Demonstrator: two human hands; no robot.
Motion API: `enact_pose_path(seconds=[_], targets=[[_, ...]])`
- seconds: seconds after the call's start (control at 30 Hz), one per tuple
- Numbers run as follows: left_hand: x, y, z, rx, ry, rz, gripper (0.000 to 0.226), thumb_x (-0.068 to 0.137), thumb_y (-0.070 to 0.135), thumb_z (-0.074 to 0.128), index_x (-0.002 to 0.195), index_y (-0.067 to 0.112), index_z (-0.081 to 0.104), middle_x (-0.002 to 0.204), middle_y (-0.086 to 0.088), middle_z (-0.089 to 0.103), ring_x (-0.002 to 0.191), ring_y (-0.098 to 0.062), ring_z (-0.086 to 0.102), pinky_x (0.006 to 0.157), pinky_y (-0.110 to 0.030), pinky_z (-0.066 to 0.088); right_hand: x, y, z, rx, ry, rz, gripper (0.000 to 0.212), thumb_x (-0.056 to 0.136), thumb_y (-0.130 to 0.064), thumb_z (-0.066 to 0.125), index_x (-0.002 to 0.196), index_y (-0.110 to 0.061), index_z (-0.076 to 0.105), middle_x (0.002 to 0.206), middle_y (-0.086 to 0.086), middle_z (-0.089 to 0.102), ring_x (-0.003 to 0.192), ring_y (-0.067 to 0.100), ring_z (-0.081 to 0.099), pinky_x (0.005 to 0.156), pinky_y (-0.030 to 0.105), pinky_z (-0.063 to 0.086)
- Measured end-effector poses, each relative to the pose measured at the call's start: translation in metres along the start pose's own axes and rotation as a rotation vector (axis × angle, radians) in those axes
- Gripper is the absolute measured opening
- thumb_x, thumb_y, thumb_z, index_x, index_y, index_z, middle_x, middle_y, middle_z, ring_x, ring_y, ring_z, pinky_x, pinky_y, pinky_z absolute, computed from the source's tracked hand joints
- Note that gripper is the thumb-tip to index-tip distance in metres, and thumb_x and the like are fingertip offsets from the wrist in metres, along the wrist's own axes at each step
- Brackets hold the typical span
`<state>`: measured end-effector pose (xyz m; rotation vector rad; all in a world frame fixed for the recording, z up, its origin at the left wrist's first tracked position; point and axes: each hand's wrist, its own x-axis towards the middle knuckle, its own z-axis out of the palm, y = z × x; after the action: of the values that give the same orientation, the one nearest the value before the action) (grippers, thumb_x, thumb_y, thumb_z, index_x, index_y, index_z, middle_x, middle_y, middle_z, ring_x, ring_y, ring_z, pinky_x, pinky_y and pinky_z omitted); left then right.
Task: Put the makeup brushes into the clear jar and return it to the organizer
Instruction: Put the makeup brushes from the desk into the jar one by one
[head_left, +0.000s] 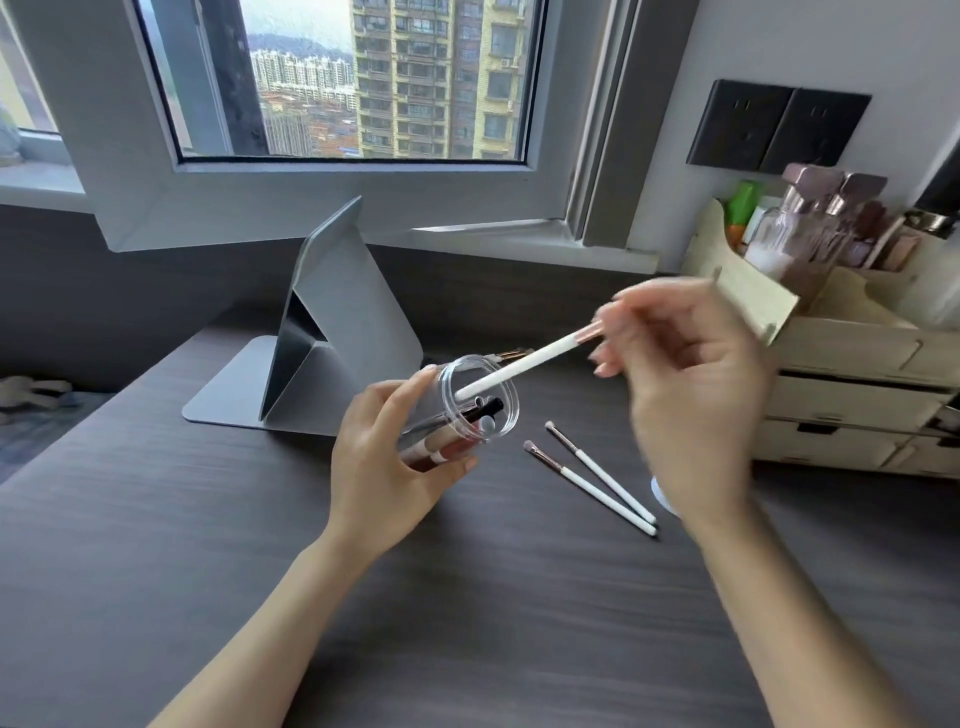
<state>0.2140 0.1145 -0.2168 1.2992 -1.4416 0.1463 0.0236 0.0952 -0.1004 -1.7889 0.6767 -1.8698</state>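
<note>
A: Holding state first. Left hand was wrapped around the clear jar, lifted off the desk and tilted so its mouth faced up and right. Fingers closed on the jar wall.

B: Right hand?

A: Right hand was pinched shut on a white-handled brush, gripping at the copper ferrule end. Handle tip was at the jar mouth, just inside the rim. Hand was motion-blurred, bristles hidden behind the fingers.

B: Jar contents?

A: Several brushes were already in, handle ends showing at the opening, at least 1 black and 1 white. Exact count couldn't be read through the plastic.

B: Anything left on the desk?

A: 2 thin white brushes lay side by side, nearly touching at the handle ends, between the jar and the right wrist. Copper ferrule ends of more brushes showed just behind the jar rim, count unclear.

B: Organizer?

A: Cream wooden organizer sat at the right desk edge against the wall, drawers below, bottles in the top. Well apart from the jar. Grey tablet stand stood behind the left hand.
</note>
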Motion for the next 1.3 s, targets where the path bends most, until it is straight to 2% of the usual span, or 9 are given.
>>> enact_pose_path(seconds=[0.23, 0.37, 0.47, 0.63, 0.87, 0.93, 1.03, 1.17, 1.3], targets=[[-0.002, 0.001, -0.002, -0.009, -0.051, 0.046, 0.08, 0.056, 0.035, 0.083, 0.128, 0.028, 0.047, 0.109, 0.008, 0.054, 0.098, -0.011, 0.05, 0.088, -0.016, 0.039, -0.045, 0.033, 0.024, -0.503, -0.324, -0.375, 0.018, 0.089, -0.015, 0.057, 0.088, -0.01, 0.074, 0.08, 0.004, 0.07, 0.074, 0.02, 0.063, 0.076, 0.025, 0.046], [-0.001, -0.001, -0.001, -0.01, -0.044, 0.03, 0.08, 0.056, 0.036, 0.082, 0.127, 0.026, 0.048, 0.107, 0.008, 0.053, 0.096, -0.01, 0.05, 0.087, -0.014, 0.038, -0.042, 0.035, 0.008, -0.315, -0.328, -0.13, 0.023, 0.092, -0.016, 0.05, 0.094, -0.009, 0.072, 0.089, 0.003, 0.069, 0.087, 0.014, 0.064, 0.08, 0.02, 0.046], [-0.001, -0.002, -0.001, -0.022, -0.009, 0.025, 0.078, 0.056, 0.034, 0.083, 0.125, 0.021, 0.05, 0.105, 0.007, 0.054, 0.093, -0.01, 0.049, 0.085, -0.012, 0.037, -0.037, 0.052, -0.018, -0.511, -0.246, 0.063, 0.014, 0.089, -0.017, 0.058, 0.088, -0.016, 0.072, 0.077, -0.004, 0.07, 0.074, 0.001, 0.059, 0.068, 0.014, 0.041], [-0.001, 0.001, -0.002, -0.048, 0.0, 0.0, 0.077, 0.058, 0.045, 0.078, 0.125, 0.025, 0.047, 0.106, 0.01, 0.051, 0.095, -0.012, 0.051, 0.083, -0.027, 0.045, -0.049, 0.104, -0.026, -0.968, -0.698, 0.265, 0.031, 0.084, -0.029, 0.065, 0.11, -0.011, 0.067, 0.099, 0.008, 0.07, 0.095, 0.027, 0.056, 0.077, 0.028, 0.035], [-0.002, 0.001, -0.001, -0.01, -0.034, 0.032, 0.079, 0.057, 0.036, 0.083, 0.126, 0.025, 0.047, 0.107, 0.008, 0.053, 0.095, -0.018, 0.054, 0.083, -0.035, 0.048, -0.045, 0.124, -0.002, -1.068, -0.869, 0.341, 0.029, 0.094, -0.022, 0.047, 0.116, -0.004, 0.053, 0.117, 0.017, 0.058, 0.111, 0.038, 0.054, 0.091, 0.043, 0.045], [-0.001, 0.001, -0.002, -0.016, -0.034, 0.016, 0.079, 0.056, 0.037, 0.082, 0.126, 0.026, 0.047, 0.107, 0.008, 0.053, 0.096, -0.02, 0.055, 0.083, -0.037, 0.049, -0.037, 0.113, -0.003, -1.001, -0.803, 0.31, 0.026, 0.094, -0.017, 0.045, 0.114, -0.006, 0.057, 0.113, 0.017, 0.06, 0.107, 0.037, 0.056, 0.087, 0.035, 0.043], [-0.001, 0.002, -0.003, -0.012, -0.034, 0.011, 0.079, 0.056, 0.039, 0.081, 0.126, 0.027, 0.048, 0.107, 0.008, 0.054, 0.097, -0.021, 0.055, 0.082, -0.039, 0.049, -0.012, 0.074, -0.013, -0.711, -0.432, 0.204, 0.021, 0.09, -0.008, 0.05, 0.106, -0.01, 0.063, 0.091, 0.011, 0.064, 0.077, 0.024, 0.061, 0.067, 0.019, 0.048], [0.0, 0.004, -0.003, -0.003, -0.043, 0.011, 0.079, 0.056, 0.037, 0.082, 0.127, 0.03, 0.047, 0.107, 0.009, 0.053, 0.097, -0.02, 0.055, 0.082, -0.039, 0.049, 0.004, 0.003, -0.03, -0.026, 0.045, 0.055, 0.022, 0.089, 0.006, 0.048, 0.088, -0.017, 0.048, 0.078, 0.006, 0.056, 0.052, 0.01, 0.06, 0.057, 0.027, 0.054], [-0.001, 0.004, -0.003, 0.001, -0.054, 0.019, 0.08, 0.056, 0.038, 0.082, 0.128, 0.032, 0.046, 0.107, 0.008, 0.053, 0.097, -0.021, 0.055, 0.083, -0.039, 0.049, -0.013, -0.013, -0.015, 0.114, -0.012, 0.012, 0.033, 0.089, 0.009, 0.048, 0.099, -0.02, 0.039, 0.081, 0.01, 0.059, 0.056, 0.018, 0.063, 0.063, 0.035, 0.054]])
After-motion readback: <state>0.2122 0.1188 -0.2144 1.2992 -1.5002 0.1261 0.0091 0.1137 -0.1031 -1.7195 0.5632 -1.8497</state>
